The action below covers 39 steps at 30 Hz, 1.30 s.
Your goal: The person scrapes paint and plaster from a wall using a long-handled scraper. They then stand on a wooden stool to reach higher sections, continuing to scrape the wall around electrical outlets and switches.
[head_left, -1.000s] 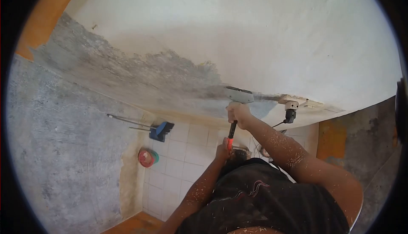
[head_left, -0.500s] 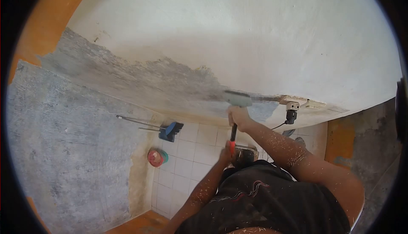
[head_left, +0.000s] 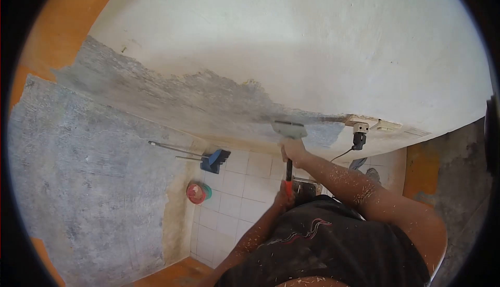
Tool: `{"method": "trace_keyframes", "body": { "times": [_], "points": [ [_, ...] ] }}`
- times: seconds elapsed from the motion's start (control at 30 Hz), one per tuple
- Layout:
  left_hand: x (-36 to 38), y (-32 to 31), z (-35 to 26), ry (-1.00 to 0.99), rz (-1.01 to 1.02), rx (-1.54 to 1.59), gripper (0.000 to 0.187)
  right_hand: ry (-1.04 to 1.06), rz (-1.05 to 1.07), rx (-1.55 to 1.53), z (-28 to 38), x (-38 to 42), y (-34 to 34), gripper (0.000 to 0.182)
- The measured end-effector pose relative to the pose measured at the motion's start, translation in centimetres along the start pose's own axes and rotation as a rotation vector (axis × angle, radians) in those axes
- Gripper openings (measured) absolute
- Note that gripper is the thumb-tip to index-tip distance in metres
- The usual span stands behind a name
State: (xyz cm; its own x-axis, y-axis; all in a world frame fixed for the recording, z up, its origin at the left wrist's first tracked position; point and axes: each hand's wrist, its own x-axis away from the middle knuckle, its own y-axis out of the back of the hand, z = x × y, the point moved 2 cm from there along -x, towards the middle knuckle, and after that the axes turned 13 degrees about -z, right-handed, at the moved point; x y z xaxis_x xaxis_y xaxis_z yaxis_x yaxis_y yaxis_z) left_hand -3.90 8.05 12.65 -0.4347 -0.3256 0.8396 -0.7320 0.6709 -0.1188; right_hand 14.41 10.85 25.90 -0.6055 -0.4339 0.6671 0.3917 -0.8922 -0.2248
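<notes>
My right hand (head_left: 294, 151) grips a long-handled scraper (head_left: 288, 128) just below its wide pale head. My left hand (head_left: 283, 198) is closed round the red lower part of the same handle, close to my body. The scraper's blade edge lies at the lower part of the wall (head_left: 250, 111), on a grey stretch where the pale paint is off. Whether the edge presses on the surface cannot be made out. Pale flakes dot both my forearms and my dark shirt.
A socket with a black plug (head_left: 359, 140) sits on the wall to the right, its cord hanging down. On the tiled floor (head_left: 230, 209) are a blue dustpan (head_left: 212, 162) with a long handle and a red bucket (head_left: 196, 193). A grey bare wall (head_left: 99, 177) stands at left.
The scraper's head has moved down the wall, toward my body, with both hands still holding it. The view has shifted slightly.
</notes>
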Motion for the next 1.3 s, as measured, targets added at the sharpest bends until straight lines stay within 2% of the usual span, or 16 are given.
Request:
{"method": "trace_keyframes", "body": {
  "times": [0.07, 0.13, 0.17, 0.23, 0.43, 0.6, 0.73, 0.8, 0.83, 0.9, 0.93, 1.03, 1.1, 1.2, 1.27, 1.3],
  "points": [
    [-0.1, -0.5, -1.0, 0.034, -0.010, -0.003, 0.071, -0.080, 0.011, 0.048, 0.7, -0.5, -0.1, 0.016],
    [-1.6, -0.5, -3.8, 0.040, -0.150, 0.095, 0.070, 0.050, 0.106, 0.011, 3.4, -0.7, -0.7, 0.015],
    [-0.9, 0.2, -4.4, -0.001, -0.011, 0.027, 0.069, 0.044, 0.108, 0.023, 3.0, -0.3, -0.6, 0.015],
    [-0.1, 0.2, -4.8, -0.009, 0.001, 0.037, 0.069, 0.087, 0.094, -0.114, 3.4, -0.2, -0.9, 0.015],
    [0.7, 0.2, 0.2, 0.084, -0.023, 0.077, 0.071, -0.034, 0.046, 0.040, -0.6, 0.1, 0.0, 0.014],
    [-1.3, 1.7, -3.8, -0.109, -0.171, -0.022, 0.068, 0.014, 0.094, -0.049, 2.4, -0.5, -1.2, 0.017],
    [-0.5, 1.3, -2.0, -0.034, -0.021, 0.044, 0.068, 0.038, 0.049, -0.045, 0.7, -0.8, -0.7, 0.020],
    [1.0, 0.5, 0.2, 0.195, 0.017, 0.140, 0.060, -0.019, 0.040, -0.012, -0.7, -1.2, 0.2, 0.021],
    [-2.2, 1.7, 1.5, 0.191, 0.018, 0.135, 0.060, -0.076, 0.028, 0.018, -0.9, -1.3, 0.3, 0.022],
    [-11.0, 5.0, 3.5, -0.386, 0.020, -0.135, 0.061, -0.004, 0.061, -0.020, 2.2, -1.2, -1.2, 0.021],
    [-2.3, 1.5, -3.9, -0.032, 0.034, 0.068, 0.065, 0.059, 0.092, -0.049, 3.2, -1.1, -1.7, 0.022],
    [0.1, 1.1, -6.6, -0.119, -0.031, -0.035, 0.068, 0.074, 0.079, -0.128, 3.3, -0.7, -1.9, 0.020],
    [0.3, 1.8, -3.4, -0.113, -0.136, -0.056, 0.068, 0.055, 0.040, -0.134, 1.9, 0.1, -1.4, 0.020],
    [1.2, 0.3, -0.6, 0.140, -0.032, 0.049, 0.069, -0.024, 0.002, -0.027, 0.7, -0.2, -0.7, 0.019],
    [2.0, -0.8, -5.2, -0.608, -0.200, -0.183, 0.068, 0.063, 0.083, -0.058, 2.8, -0.9, -1.2, 0.018],
    [-3.6, 2.2, -3.5, -0.508, -0.094, -0.246, 0.067, 0.064, 0.103, -0.059, 3.6, -0.6, -1.9, 0.019]
  ]
}}
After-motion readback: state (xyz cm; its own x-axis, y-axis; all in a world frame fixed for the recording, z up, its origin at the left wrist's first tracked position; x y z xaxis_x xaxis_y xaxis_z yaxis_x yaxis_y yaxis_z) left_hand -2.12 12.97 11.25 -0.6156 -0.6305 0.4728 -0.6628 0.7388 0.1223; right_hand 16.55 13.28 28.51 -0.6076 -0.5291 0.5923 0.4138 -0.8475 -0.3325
